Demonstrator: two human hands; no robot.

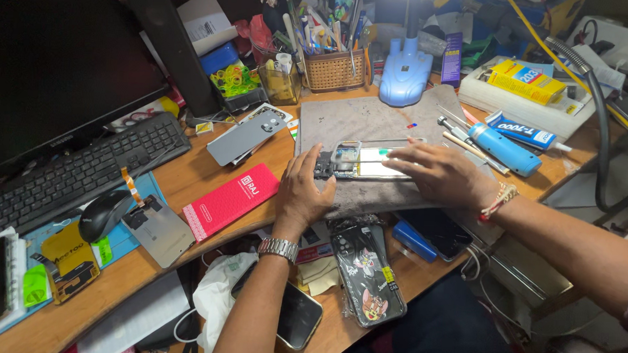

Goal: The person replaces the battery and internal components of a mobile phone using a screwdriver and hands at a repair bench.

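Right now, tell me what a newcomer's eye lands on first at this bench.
Both hands sit on an opened phone lying on a grey mat mid-desk: the left hand presses its near end, and the right hand lies across its far end with fingers spread. A red box lies left of the mat, and a blue lamp base stands behind it.

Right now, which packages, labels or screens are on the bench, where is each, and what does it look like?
Monitor: far left behind the keyboard, big dark screen, off.
Red box: flat rectangle with white marks, left of the left hand.
Yellow box: far right, on a white tray.
Glue tube: blue and white, beyond the right hand.
Phone: near edge, dark screen.
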